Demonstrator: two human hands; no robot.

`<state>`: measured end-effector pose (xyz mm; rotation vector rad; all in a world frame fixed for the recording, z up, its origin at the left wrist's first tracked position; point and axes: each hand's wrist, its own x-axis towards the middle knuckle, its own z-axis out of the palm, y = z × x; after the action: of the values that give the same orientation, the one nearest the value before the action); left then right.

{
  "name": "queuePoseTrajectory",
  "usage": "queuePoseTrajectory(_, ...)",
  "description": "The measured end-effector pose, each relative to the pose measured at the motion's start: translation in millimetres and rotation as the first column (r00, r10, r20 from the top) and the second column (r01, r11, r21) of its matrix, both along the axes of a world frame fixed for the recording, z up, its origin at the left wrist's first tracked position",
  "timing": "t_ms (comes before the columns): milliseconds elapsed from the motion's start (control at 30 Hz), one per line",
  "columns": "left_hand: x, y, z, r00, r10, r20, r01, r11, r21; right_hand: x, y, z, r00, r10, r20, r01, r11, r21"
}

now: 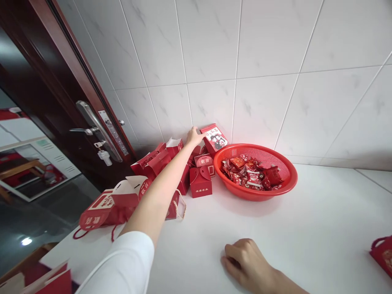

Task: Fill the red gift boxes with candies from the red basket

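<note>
My left hand (195, 136) reaches across the pile to the wall. Its thumb lies on the left edge of a tilted red gift box (215, 139) with a cartoon couple on a white panel; the curled fingers are partly hidden. Under and around my forearm are several red paper gift boxes, including a small closed red box (201, 183) and a red bag with a rope handle (182, 208). My right hand (247, 261) rests on the white tabletop (196, 253), fingers curled with nothing visible in them. Beyond it stands a red plastic basket (289, 179) of red-wrapped packets (252, 175).
White marbled tiles (266, 41) rise behind the table. On the left is a dark red door (52, 69) with a metal handle and hanging keys (104, 155). More red boxes (55, 281) show at the lower left, and a red bag (384, 253) stands at the right edge.
</note>
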<state>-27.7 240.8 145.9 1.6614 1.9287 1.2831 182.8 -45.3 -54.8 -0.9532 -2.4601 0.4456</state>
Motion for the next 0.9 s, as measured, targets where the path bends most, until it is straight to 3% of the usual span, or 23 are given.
queuePoseTrajectory(233, 19.5, 19.6, 5.9, 0.999, 0.049, -0.002, -0.048, 0.993, 0.112, -1.3, 2.8, -3.4, 1.000, 0.002, -0.028, -0.002, 1.000, 0.008)
queuePoseTrajectory(433, 29.9, 6.1, 27.8, 0.999, 0.037, 0.027, -0.044, 0.949, 0.312, -0.3, 1.6, -2.2, 0.994, 0.015, -0.107, -0.022, 0.997, -0.068)
queuePoseTrajectory(567, 36.5, -29.7, 43.7, 0.998, -0.063, 0.020, 0.048, 0.899, 0.436, 4.7, 4.5, 12.3, 0.943, -0.074, -0.324, -0.038, 0.945, -0.325)
queuePoseTrajectory(633, 38.2, -57.6, 42.1, 0.974, -0.227, 0.002, 0.194, 0.840, 0.507, 11.4, 10.5, 27.2, 0.854, -0.220, -0.471, 0.022, 0.920, -0.390)
queuePoseTrajectory(733, 38.0, -104.3, 26.6, 0.876, -0.480, -0.043, 0.418, 0.713, 0.564, 26.5, 23.5, 55.6, 0.657, -0.380, -0.651, 0.207, 0.922, -0.328)
queuePoseTrajectory(800, 36.6, -131.9, 12.4, 0.854, -0.519, -0.049, 0.455, 0.698, 0.553, 38.2, 30.9, 74.5, 0.568, -0.366, -0.737, 0.266, 0.929, -0.257)
queuePoseTrajectory(900, 33.7, -159.8, -5.2, 0.862, -0.505, -0.051, 0.442, 0.697, 0.565, 53.9, 34.6, 96.7, 0.596, -0.273, -0.755, 0.341, 0.937, -0.070)
